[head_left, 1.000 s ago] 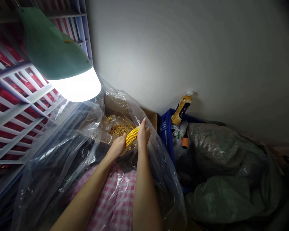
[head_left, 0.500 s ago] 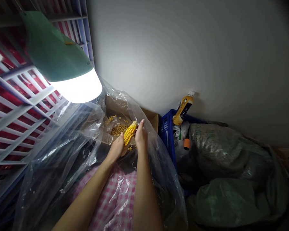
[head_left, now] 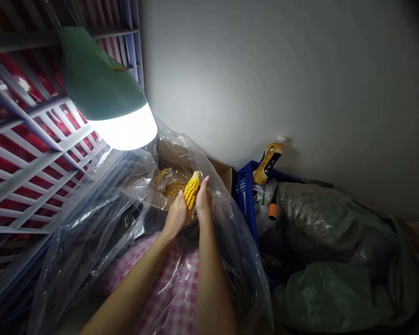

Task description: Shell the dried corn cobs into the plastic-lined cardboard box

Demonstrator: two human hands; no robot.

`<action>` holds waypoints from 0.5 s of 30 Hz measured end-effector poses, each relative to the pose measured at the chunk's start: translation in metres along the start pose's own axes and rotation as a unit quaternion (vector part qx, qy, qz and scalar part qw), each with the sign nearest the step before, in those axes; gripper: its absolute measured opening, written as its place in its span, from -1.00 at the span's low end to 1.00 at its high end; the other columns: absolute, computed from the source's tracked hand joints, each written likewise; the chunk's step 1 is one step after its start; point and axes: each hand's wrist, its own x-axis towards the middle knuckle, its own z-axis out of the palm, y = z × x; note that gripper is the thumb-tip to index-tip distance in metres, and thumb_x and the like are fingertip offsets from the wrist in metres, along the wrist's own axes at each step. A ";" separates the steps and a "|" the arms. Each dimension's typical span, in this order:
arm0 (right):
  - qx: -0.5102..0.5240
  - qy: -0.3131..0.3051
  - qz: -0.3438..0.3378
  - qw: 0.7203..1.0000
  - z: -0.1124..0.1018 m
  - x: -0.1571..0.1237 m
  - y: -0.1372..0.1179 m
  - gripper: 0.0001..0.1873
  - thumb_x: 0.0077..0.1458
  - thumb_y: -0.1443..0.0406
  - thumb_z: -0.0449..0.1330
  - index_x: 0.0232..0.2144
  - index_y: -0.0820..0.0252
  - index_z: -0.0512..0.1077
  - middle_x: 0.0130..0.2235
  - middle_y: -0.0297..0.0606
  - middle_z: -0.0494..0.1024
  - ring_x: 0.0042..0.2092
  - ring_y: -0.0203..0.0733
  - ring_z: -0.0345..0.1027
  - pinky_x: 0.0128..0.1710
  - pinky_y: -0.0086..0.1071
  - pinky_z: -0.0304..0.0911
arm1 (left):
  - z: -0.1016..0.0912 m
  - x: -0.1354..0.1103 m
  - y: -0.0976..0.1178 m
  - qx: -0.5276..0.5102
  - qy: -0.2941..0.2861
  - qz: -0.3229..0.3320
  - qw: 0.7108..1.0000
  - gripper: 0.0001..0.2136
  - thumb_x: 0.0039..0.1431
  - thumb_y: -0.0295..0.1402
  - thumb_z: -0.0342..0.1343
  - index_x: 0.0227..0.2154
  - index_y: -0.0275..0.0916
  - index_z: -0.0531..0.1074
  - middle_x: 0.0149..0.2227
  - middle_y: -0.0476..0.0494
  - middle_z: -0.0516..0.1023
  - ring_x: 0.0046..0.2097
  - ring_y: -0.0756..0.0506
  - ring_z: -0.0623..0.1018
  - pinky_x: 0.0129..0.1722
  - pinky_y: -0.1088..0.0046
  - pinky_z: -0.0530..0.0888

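Observation:
A yellow ear of corn point(head_left: 191, 194) stands tilted between my two hands, its pale tip pointing up and away. My left hand point(head_left: 176, 216) is closed around its lower left side, the thumb lying along the kernels. On the other side, my right hand point(head_left: 204, 201) is curled against the ear with its thumb raised; its other fingers are largely hidden. Beneath and behind the ear, loose kernels point(head_left: 173, 188) lie in a cardboard box point(head_left: 225, 173) lined with a clear plastic sheet point(head_left: 139, 228), which also spreads over my lap.
A lit green lamp point(head_left: 104, 79) hangs at the upper left before a white plastic crate point(head_left: 31, 158). To the right stands a blue basket point(head_left: 243, 186) with a yellow-labelled bottle point(head_left: 269, 160) and an orange-capped item point(head_left: 273, 211). Dark green sacks point(head_left: 335, 223) lie beyond it.
The ear of corn has turned more upright, and my right hand is closer against it. My left hand has shifted slightly right. The whole view has shifted a little.

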 end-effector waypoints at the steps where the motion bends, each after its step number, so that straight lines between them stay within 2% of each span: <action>1: -0.037 0.017 -0.001 0.999 0.002 -0.003 -0.003 -0.24 0.04 -0.13 -0.31 -0.58 0.26 0.47 -0.47 0.00 0.53 -0.37 -0.03 0.40 -0.41 -0.31 0.18 | 0.001 0.000 0.001 0.005 0.000 0.005 1.000 -0.48 0.20 -0.13 -0.34 -0.09 -0.41 0.37 0.00 -0.35 0.39 0.06 -0.20 0.35 0.03 0.31 0.21; 4: -0.090 0.045 -0.013 0.995 0.010 -0.004 -0.008 -0.25 0.07 -0.10 -0.31 -0.58 0.26 0.47 -0.41 0.05 0.53 -0.29 0.02 0.40 -0.34 -0.29 0.16 | 0.002 0.005 0.000 0.009 -0.004 -0.023 1.000 -0.47 0.22 -0.17 -0.38 -0.10 -0.44 0.37 -0.03 -0.39 0.41 0.02 -0.19 0.39 0.01 0.32 0.23; 6: -0.082 0.040 -0.034 0.995 0.012 0.000 -0.006 -0.27 0.09 -0.07 -0.31 -0.60 0.24 0.46 -0.44 0.02 0.53 -0.31 -0.01 0.40 -0.35 -0.31 0.16 | 0.001 0.009 -0.003 -0.011 0.005 -0.077 0.997 -0.47 0.22 -0.18 -0.38 -0.11 -0.46 0.37 -0.06 -0.40 0.44 -0.01 -0.19 0.41 -0.03 0.32 0.27; 8: -0.062 0.030 -0.030 0.997 0.010 0.005 -0.002 -0.28 0.09 -0.07 -0.31 -0.62 0.22 0.45 -0.49 -0.04 0.52 -0.38 -0.06 0.39 -0.40 -0.33 0.16 | 0.000 0.011 -0.006 -0.037 0.009 -0.102 0.994 -0.48 0.21 -0.16 -0.36 -0.10 -0.46 0.35 -0.06 -0.38 0.43 0.00 -0.19 0.41 -0.03 0.33 0.27; 12: -0.004 -0.038 0.004 0.999 0.005 0.001 0.001 -0.25 0.08 -0.09 -0.37 -0.58 0.21 0.45 -0.49 -0.11 0.52 -0.44 -0.14 0.37 -0.45 -0.37 0.15 | 0.000 0.010 -0.006 -0.025 0.013 -0.027 0.999 -0.46 0.21 -0.11 -0.36 -0.05 -0.43 0.32 0.04 -0.37 0.35 0.07 -0.17 0.33 0.05 0.33 0.19; 15: -0.037 -0.045 -0.032 0.998 0.007 -0.009 -0.005 -0.29 0.07 -0.09 -0.29 -0.54 0.23 0.47 -0.43 -0.07 0.54 -0.37 -0.10 0.39 -0.39 -0.36 0.16 | 0.001 0.009 -0.002 -0.010 0.016 0.019 1.000 -0.47 0.22 -0.13 -0.39 -0.03 -0.40 0.30 0.04 -0.36 0.34 0.07 -0.15 0.32 0.05 0.34 0.18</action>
